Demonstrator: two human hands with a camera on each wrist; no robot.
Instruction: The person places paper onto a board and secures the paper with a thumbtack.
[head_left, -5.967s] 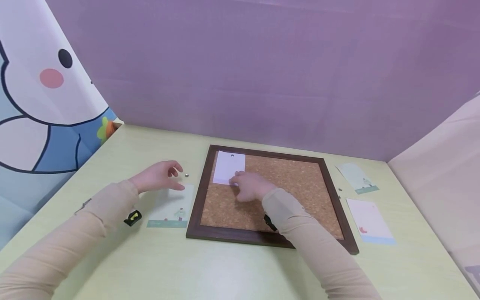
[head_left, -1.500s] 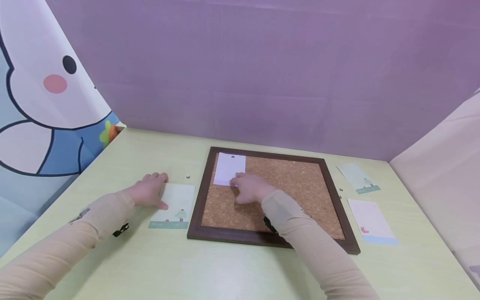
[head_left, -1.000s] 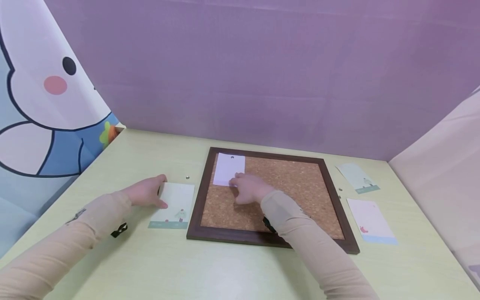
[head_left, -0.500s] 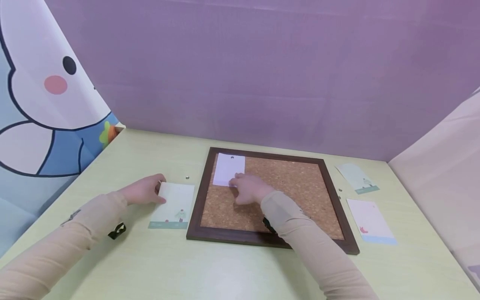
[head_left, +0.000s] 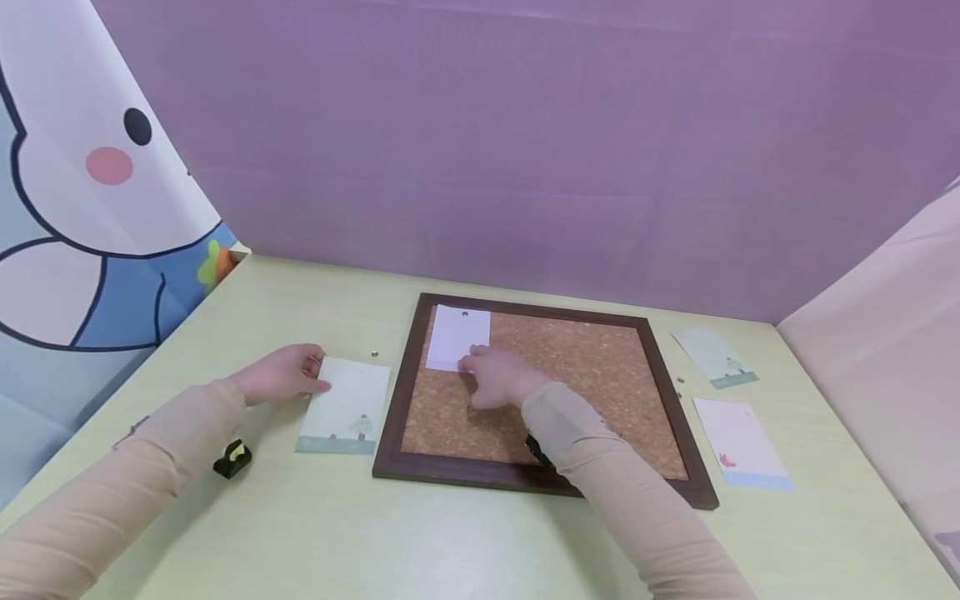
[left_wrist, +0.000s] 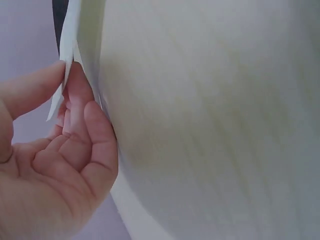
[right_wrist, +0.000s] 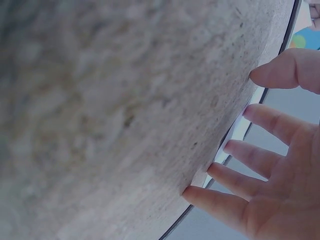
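On the pale table [head_left: 435, 542], left of a dark-framed corkboard [head_left: 585, 375], a thin white card [head_left: 351, 398] with a green strip and printed tree has its corner pinched by the left hand [head_left: 279, 375]. The right hand [head_left: 501, 377], fingers spread, touches the grainy cork at a second card [head_left: 454, 335]; a beige sleeve [head_left: 630, 492] crosses the frame [head_left: 480, 473]. Purple cloth [head_left: 480, 150] hangs behind.

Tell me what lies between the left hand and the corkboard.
The head view shows the tree-print card, pinched by the left hand, and a thumbtack beyond its far edge.
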